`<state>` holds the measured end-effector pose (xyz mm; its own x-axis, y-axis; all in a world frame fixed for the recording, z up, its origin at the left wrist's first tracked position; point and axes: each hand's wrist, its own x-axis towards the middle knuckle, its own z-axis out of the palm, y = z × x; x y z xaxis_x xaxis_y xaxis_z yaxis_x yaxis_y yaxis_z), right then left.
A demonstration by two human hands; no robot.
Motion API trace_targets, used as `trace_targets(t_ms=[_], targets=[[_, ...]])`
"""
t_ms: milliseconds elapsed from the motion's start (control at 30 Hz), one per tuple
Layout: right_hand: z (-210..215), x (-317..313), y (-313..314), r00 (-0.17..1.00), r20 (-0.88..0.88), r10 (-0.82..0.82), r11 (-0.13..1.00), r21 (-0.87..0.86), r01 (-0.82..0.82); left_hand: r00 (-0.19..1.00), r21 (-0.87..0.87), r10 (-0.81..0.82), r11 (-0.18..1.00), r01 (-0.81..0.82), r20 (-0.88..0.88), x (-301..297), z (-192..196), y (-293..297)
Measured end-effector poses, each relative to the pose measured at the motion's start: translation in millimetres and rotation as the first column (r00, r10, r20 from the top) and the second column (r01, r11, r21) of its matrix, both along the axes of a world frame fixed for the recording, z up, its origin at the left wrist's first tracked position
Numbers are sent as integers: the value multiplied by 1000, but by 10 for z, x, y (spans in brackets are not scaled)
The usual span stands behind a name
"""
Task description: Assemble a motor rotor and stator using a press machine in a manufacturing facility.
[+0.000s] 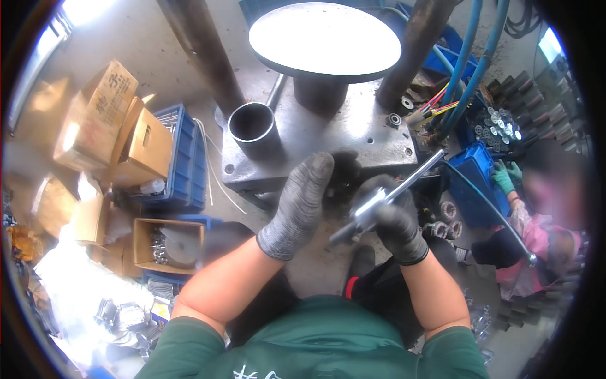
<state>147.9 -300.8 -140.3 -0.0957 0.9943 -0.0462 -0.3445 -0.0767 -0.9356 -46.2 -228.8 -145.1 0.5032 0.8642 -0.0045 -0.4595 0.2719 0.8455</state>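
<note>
My left hand [298, 207], in a grey-black work glove, is raised with its fingers stretched out and nothing visible in it. To its right, my right hand [402, 228], gloved in the same way, is closed round a shiny metal shaft [416, 174]. The shaft slants up to the right, and a wider part near the fingers is blurred. Both hands are in front of a thick steel machine plate [360, 136]. On the plate's left side stands an open steel tube [255, 136]. A large round disc [325, 39] tops a dark cylinder at the plate's middle.
Dark columns [205, 54] rise beside the plate. Cardboard boxes [95, 120] and a blue crate [187, 158] are at the left, with a box of small metal parts [165, 246]. At the right are blue hoses [489, 54], a blue bin [470, 189] and a co-worker's green-gloved hand [503, 179].
</note>
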Motion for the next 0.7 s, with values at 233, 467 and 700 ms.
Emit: trace_targets(t_ms=[233, 467, 700], targets=[[6, 122, 51, 848, -489, -203, 979, -118, 166, 995, 67, -72, 995, 76, -63, 28, 62, -142], [-53, 174, 31, 825, -535, -184, 983, -101, 153, 978, 130, -201, 970, 205, -46, 145, 44, -287], [56, -22, 36, 787, -570, -236, 972, -131, 196, 983, 188, -102, 974, 130, -152, 140, 68, -301]])
